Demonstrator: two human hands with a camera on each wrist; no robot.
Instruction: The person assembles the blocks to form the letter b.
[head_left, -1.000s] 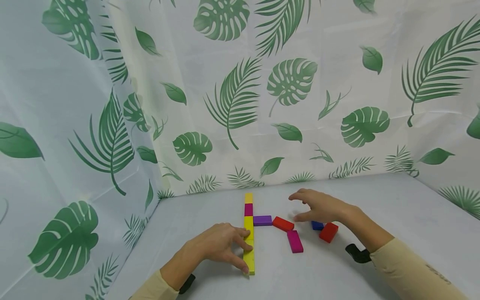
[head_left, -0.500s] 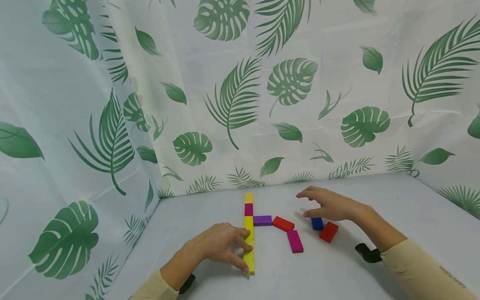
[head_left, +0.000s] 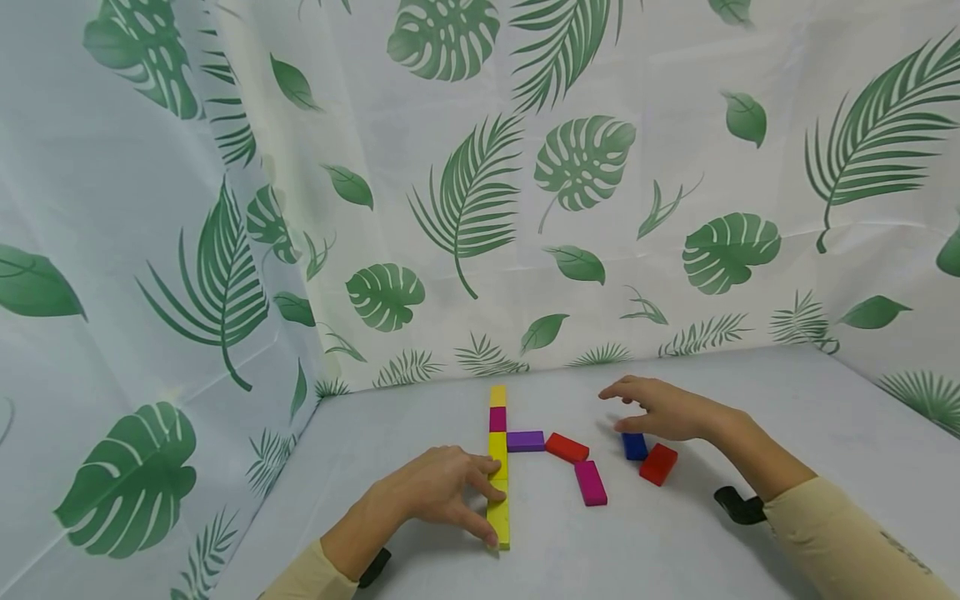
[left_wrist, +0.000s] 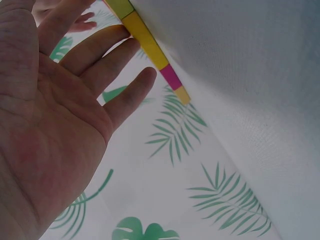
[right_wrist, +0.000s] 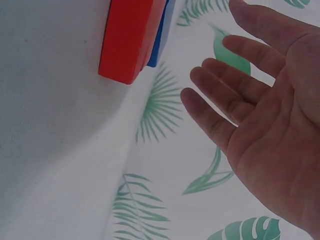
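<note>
My left hand (head_left: 448,487) lies along the left side of a straight row of blocks, its fairly straight fingertips touching the near yellow block (head_left: 498,521) and the yellow block (head_left: 498,450) behind it. Farther along that row come a magenta block (head_left: 497,419) and a small yellow block (head_left: 498,396). Over on the right, my right hand (head_left: 663,408) hovers with loosely bent fingers and holds nothing. Just below it lie a blue block (head_left: 635,447) and a red block (head_left: 658,464); the right wrist view shows the red block (right_wrist: 131,42) apart from the fingers.
From the row's right side a purple block (head_left: 525,442) leads to a slanted red block (head_left: 567,448), then a magenta block (head_left: 591,483). Leaf-printed white curtains (head_left: 480,208) stand behind and beside the pale table (head_left: 547,550).
My right hand has moved to the right, away from the slanted red block, and uncovered more of the blue block. The left hand and the blocks have stayed in place.
</note>
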